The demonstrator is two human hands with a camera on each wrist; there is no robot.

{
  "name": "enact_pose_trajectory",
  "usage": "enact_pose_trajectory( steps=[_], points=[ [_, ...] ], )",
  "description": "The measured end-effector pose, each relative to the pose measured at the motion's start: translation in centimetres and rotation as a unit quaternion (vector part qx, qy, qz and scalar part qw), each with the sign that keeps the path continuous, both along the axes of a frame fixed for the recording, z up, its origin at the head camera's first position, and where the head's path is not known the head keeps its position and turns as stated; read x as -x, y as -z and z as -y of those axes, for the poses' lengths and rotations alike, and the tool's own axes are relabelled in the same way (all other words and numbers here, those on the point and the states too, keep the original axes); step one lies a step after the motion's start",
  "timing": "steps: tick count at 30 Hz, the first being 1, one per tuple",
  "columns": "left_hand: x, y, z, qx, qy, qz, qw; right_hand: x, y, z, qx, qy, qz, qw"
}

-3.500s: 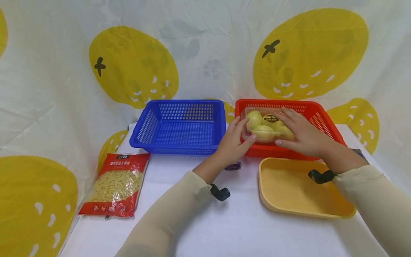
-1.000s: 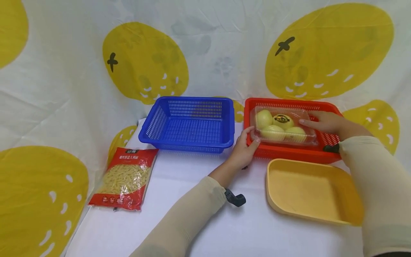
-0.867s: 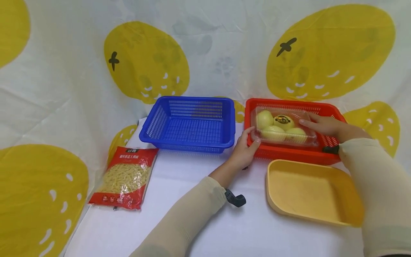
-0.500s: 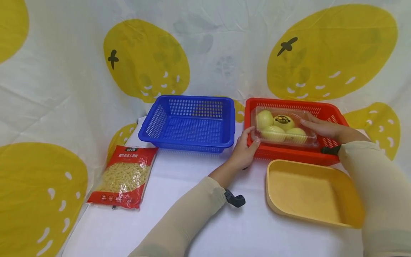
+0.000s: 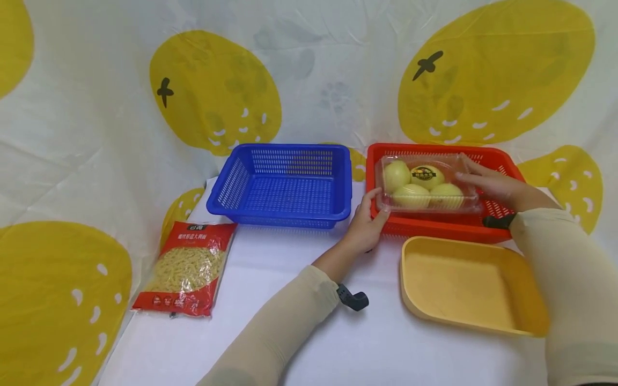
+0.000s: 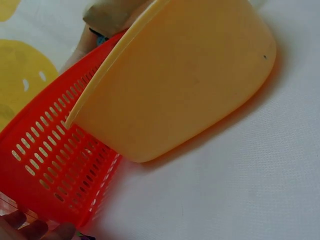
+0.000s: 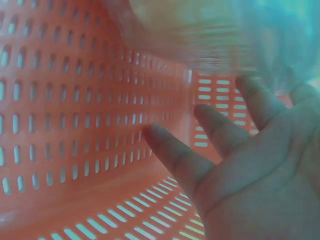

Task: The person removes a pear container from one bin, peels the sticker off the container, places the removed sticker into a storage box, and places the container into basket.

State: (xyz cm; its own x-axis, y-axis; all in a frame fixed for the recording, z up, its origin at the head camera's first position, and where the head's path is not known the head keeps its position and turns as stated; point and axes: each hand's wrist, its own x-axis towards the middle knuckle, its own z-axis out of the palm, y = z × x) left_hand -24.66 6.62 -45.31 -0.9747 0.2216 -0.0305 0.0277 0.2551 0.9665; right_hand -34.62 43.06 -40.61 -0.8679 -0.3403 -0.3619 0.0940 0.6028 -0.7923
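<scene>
A clear plastic box of round yellow-green fruit (image 5: pixel 410 195), with a black-and-yellow label, sits over the left part of the red basket (image 5: pixel 444 230). My left hand (image 5: pixel 365 228) holds its near left corner, by the basket's rim. At the box's right end, the thumb of my right hand (image 5: pixel 497 186) lies on the near side. In the right wrist view the box (image 7: pixel 200 45) is raised above the basket floor, and the fingers (image 7: pixel 175 150) of that hand spread inside the basket below it. Only fingertips (image 6: pixel 35 230) of the left hand show in its wrist view.
A blue basket (image 5: pixel 280 220) stands left of the red one. A yellow-orange tub (image 5: pixel 463 289) lies in front of the red basket, beneath the right forearm. A red bag of pasta (image 5: pixel 185 268) rests at the table's left. A fruit-print cloth (image 5: pixel 338 69) hangs behind.
Since the earliest frame, my right hand has moved from above the box to its right end, and the left to its near left corner. In the last half second the box has risen slightly.
</scene>
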Motion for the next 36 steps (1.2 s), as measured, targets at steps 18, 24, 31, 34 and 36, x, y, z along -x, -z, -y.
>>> enact_pose_trajectory(
  steps=[18,24,31,34,36],
  points=[
    [0.2,0.1,0.0,-0.005,0.013,0.000,0.9999,-0.3,0.6,-0.4,0.161,0.032,0.059,0.985],
    [0.3,0.2,-0.2,-0.007,0.014,0.007,0.9999,-0.8,0.4,-0.4,0.143,0.039,0.067,0.987],
    [0.2,0.1,0.0,-0.014,-0.001,0.017,0.9998,-0.3,0.2,0.2,0.147,0.066,0.044,0.986],
    [0.3,0.0,0.1,-0.016,-0.001,0.006,0.9999,0.0,-0.1,0.3,0.131,0.074,0.042,0.988],
    [0.3,-0.1,0.1,-0.017,0.000,0.005,0.9998,0.0,-0.2,0.4,0.123,0.075,0.039,0.989]
  ],
)
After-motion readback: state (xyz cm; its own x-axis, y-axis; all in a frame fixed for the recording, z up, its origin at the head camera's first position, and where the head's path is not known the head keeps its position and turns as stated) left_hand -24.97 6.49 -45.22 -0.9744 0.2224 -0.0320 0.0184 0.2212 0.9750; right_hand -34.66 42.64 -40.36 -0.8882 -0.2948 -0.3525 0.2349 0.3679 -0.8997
